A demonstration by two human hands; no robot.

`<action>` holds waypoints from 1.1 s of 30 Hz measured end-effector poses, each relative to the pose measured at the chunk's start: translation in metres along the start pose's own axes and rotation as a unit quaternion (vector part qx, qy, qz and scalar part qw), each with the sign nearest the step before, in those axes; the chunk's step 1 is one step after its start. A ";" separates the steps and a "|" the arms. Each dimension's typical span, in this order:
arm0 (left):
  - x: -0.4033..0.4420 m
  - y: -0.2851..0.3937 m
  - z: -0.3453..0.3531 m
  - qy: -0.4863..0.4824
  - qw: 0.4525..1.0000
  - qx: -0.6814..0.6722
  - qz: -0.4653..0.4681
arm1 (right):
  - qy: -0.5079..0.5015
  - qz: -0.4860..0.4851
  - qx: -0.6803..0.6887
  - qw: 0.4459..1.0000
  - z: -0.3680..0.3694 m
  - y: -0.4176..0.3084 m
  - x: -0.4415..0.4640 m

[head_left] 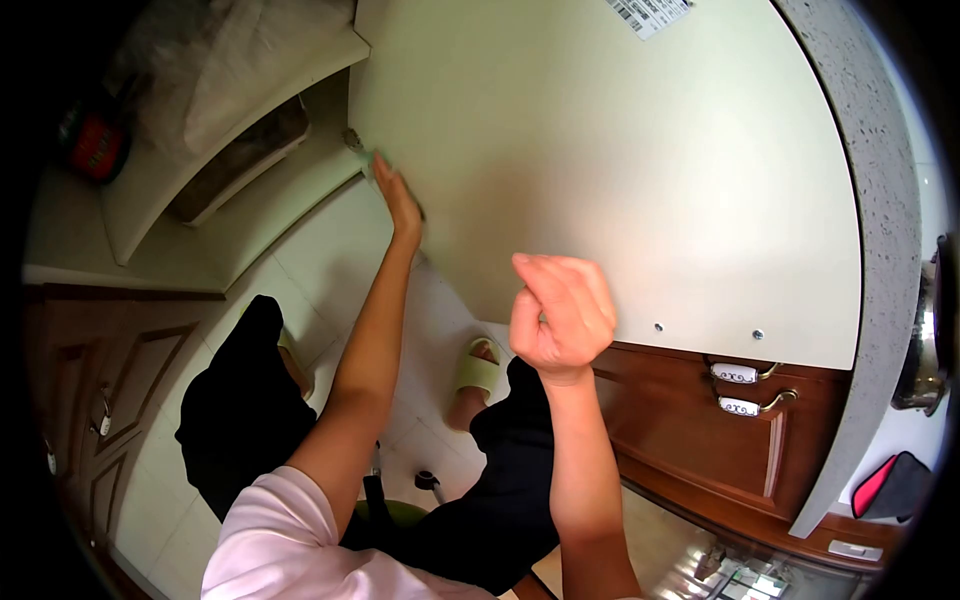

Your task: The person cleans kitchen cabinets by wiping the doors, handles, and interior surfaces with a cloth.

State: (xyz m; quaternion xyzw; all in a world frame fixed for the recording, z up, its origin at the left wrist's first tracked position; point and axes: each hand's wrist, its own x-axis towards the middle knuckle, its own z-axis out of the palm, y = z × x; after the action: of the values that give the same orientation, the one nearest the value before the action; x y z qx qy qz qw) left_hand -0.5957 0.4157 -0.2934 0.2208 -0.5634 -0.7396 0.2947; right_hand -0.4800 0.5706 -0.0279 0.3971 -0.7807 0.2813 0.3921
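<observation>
A large pale panel (690,180) fills the upper right, with a barcode label (648,12) near its top and two screws by its lower edge. My left hand (398,203) lies along the panel's left edge, seen from the side, its fingers stretched out and slightly blurred. In front of the panel, my right hand (566,312) is raised with its fingers curled towards the thumb. Whatever may be between those fingers is too small or hidden to name. A small metal fitting (353,140) sits at the panel's left edge, just above my left fingertips.
At the left, an open shelf (240,235) holds plastic bags, a tray (245,165) and a red-labelled container (98,145). Brown drawers (690,430) with handles are at the lower right, beside a speckled countertop edge (868,130). My legs and slippers are below, on the tiled floor (310,235).
</observation>
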 end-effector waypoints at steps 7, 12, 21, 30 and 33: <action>-0.161 -0.044 -0.002 -0.135 0.885 -0.328 -0.301 | 0.005 0.055 -0.005 0.998 -0.008 -0.007 -0.004; -0.210 0.039 0.050 -0.070 0.994 -0.013 -0.088 | 0.031 0.028 -0.006 0.999 -0.012 -0.015 -0.001; -0.099 0.190 0.079 -0.107 0.815 0.153 0.549 | 0.096 -0.011 -0.073 0.993 -0.039 -0.018 -0.001; -0.043 0.049 0.036 0.031 0.996 0.035 0.072 | 0.080 -0.004 -0.058 0.995 -0.042 -0.014 -0.004; -0.088 -0.023 0.025 0.029 0.997 -0.018 -0.074 | 0.084 0.002 -0.052 0.995 -0.042 -0.016 -0.004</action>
State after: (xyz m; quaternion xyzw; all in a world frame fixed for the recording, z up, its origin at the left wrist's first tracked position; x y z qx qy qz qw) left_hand -0.5527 0.4979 -0.3097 0.2776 -0.5233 -0.7628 0.2593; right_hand -0.4491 0.5951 -0.0068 0.3499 -0.7592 0.2736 0.4758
